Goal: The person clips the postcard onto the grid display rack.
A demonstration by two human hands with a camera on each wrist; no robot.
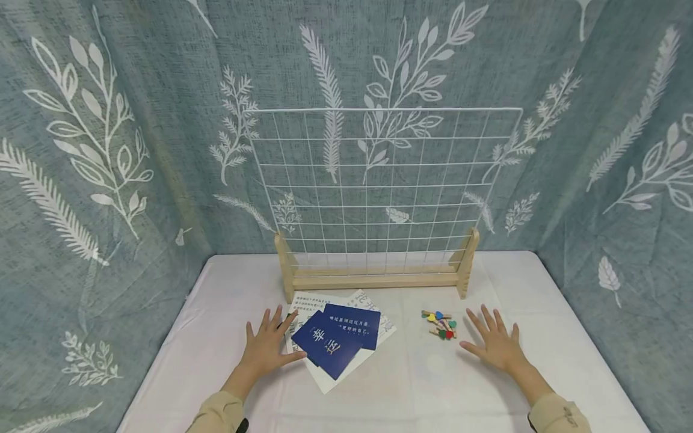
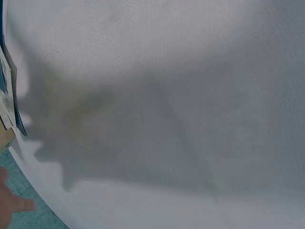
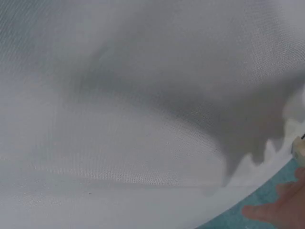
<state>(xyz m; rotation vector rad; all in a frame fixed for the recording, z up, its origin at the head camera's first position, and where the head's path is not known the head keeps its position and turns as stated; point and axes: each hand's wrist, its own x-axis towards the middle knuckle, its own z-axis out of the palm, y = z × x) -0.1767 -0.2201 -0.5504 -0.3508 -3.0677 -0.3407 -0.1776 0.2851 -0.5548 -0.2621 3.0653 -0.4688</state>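
In the head view my left hand (image 1: 266, 346) lies flat on the white tablecloth (image 1: 422, 379), fingers spread, its fingertips touching the left edge of a stack of blue and white cards (image 1: 335, 340). My right hand (image 1: 495, 343) lies flat too, fingers spread, just right of a small heap of coloured heart-topped wooden clips (image 1: 441, 325), not touching them. Behind stands a white wire grid panel (image 1: 379, 186) in a wooden base (image 1: 376, 278). The wrist views show mostly tablecloth and hand shadows, with a bit of the left hand (image 2: 9, 202) and the right hand (image 3: 281, 210) at the bottom edges.
Teal fabric with a white leaf print (image 1: 97, 150) hangs on three sides of the table. The table's left and right edges lie close to the cloth walls. A card edge (image 2: 7, 95) shows at the left of the left wrist view.
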